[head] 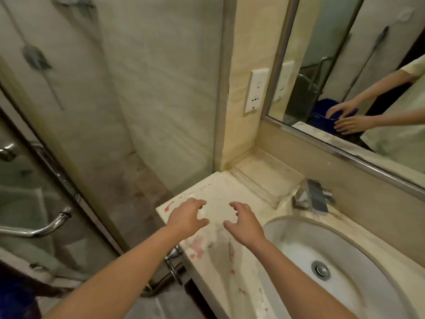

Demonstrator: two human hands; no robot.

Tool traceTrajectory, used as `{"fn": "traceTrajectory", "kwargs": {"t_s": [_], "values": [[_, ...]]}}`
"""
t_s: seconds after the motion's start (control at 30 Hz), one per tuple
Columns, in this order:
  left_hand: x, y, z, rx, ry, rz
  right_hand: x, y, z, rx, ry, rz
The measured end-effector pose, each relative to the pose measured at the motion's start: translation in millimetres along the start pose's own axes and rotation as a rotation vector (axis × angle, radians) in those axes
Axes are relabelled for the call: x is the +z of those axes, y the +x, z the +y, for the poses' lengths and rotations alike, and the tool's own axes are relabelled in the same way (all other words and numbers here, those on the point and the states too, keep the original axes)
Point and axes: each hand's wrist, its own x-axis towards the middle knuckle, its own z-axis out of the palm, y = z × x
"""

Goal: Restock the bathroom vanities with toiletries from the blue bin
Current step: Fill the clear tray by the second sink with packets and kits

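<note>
from the left i see the glass shower door (46,157) with its chrome handle (41,229), then the bare corner of the vanity counter (216,187), blotched with pink stains. my left hand (187,218) hovers over that corner, fingers spread and curled, gripping nothing; my right hand (245,223) mirrors it just beside, thumb and fingers apart, also empty. the two face each other with a gap between them — i judge they are shaped to hold something wide, or have let one go. no toiletries are on the counter. further right sit the sink (340,268) and the faucet (314,199). the blue bin (322,111) shows only in the mirror (345,65), near my reflected hands — so i cannot tell exactly where it stands.
</note>
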Motion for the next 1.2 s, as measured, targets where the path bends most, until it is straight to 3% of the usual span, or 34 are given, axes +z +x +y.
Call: {"fn": "traceTrajectory", "kwargs": {"t_s": [0.37, 0.57, 0.93, 1.2], "values": [[22.5, 119.2, 37.9, 0.003, -0.328, -0.208, -11.5, 58.0, 52.1, 0.405, 0.491, 0.201], [35.0, 185.2, 47.8, -0.150, -0.712, -0.368, -2.6, 101.2, 57.1, 0.701, 1.024, 0.341], [60.4, 254.6, 58.2, -0.420, -1.086, -0.585, 6.9, 159.9, 51.2, 0.790, 1.652, 0.627], [73.9, 273.7, 63.0, -0.470, -1.202, -0.548, 2.4, 174.6, 56.7, 0.851, 1.747, 0.762]]}}
